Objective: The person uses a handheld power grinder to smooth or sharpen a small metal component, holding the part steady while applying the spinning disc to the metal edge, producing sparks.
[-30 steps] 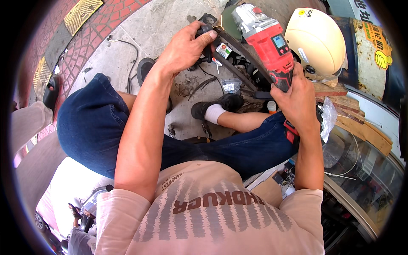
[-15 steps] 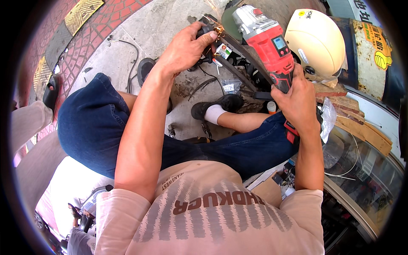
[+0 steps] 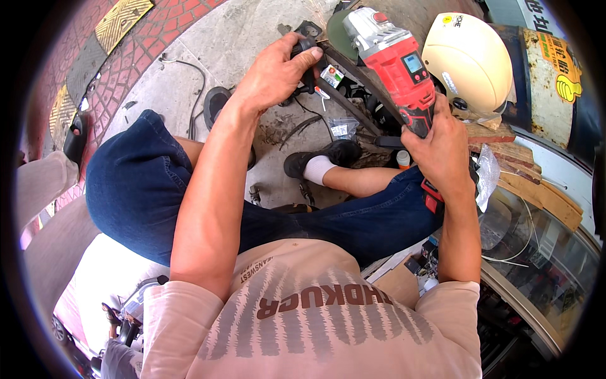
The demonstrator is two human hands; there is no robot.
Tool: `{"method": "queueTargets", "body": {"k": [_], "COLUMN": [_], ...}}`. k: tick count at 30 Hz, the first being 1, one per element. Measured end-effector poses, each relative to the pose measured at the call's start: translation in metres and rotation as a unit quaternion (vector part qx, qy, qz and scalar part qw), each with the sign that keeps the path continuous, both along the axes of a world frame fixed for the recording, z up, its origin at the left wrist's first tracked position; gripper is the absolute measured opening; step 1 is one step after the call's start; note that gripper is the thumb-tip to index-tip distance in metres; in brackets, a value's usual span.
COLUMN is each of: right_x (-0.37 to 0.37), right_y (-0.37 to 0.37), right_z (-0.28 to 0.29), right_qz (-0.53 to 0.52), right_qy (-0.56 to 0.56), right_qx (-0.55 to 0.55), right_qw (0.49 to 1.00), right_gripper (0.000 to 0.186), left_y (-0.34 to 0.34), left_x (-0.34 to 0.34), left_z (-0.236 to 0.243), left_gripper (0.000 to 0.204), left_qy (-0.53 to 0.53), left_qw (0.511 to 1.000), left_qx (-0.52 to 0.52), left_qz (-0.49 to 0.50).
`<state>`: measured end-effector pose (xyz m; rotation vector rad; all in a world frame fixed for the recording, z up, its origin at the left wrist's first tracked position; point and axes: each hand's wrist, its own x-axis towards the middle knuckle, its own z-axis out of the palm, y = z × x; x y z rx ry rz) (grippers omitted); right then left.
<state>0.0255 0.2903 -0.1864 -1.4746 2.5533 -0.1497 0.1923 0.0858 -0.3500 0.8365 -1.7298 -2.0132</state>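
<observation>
My right hand (image 3: 435, 142) is wrapped round the handle of a red and silver cordless angle grinder (image 3: 399, 69). A dark green disc (image 3: 341, 35) shows at the grinder's head, to the left of its silver housing. Closed round a black part with a rounded body (image 3: 307, 74), my left hand (image 3: 278, 71) is just left of that disc. The fingers hide much of this part, so its exact kind cannot be made out. A small gap shows between my left thumb and the disc. No sparks are visible.
A cream helmet (image 3: 470, 63) sits right of the grinder, before a rusty drum (image 3: 550, 88). Wooden boards (image 3: 514, 158) and a glass case (image 3: 536, 252) are at the right. A black cable (image 3: 202, 82) lies on the concrete. Another person's legs (image 3: 53, 189) are at the left.
The sparks at the black part beside the disc have gone. The grinder has shifted very slightly to the left. Both hands keep their holds.
</observation>
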Motion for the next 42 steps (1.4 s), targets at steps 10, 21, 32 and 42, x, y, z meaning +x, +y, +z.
{"method": "queueTargets", "body": {"k": [10,21,32,42], "right_x": [0.0012,0.0009,-0.0048,0.0001], "right_y": [-0.0019,-0.0021,0.0021,0.0055], "right_z": [0.0021,0.0009,0.0,-0.0002], "right_qz": [-0.009,-0.027,-0.034,-0.022], "right_qy": [-0.007,-0.01,-0.02,-0.036], "right_qx": [0.01,0.019,-0.04,-0.027], "right_qw": [1.0,0.999,0.998,0.999], "right_gripper": [0.046,0.047,0.047,0.044], "left_y": [0.0003,0.0012,0.0015,0.0006], "left_x": [-0.0004,-0.0006,0.0003,0.0009], "left_z": [-0.0046,-0.0046,0.0011,0.0004], "left_gripper": [0.034,0.034,0.031,0.036], "left_qy": [-0.002,0.005,0.004,0.011], "left_qw": [1.0,1.0,1.0,1.0], "left_qx": [-0.023,-0.027,-0.009,-0.014], "left_qz": [0.004,0.01,0.001,-0.016]}}
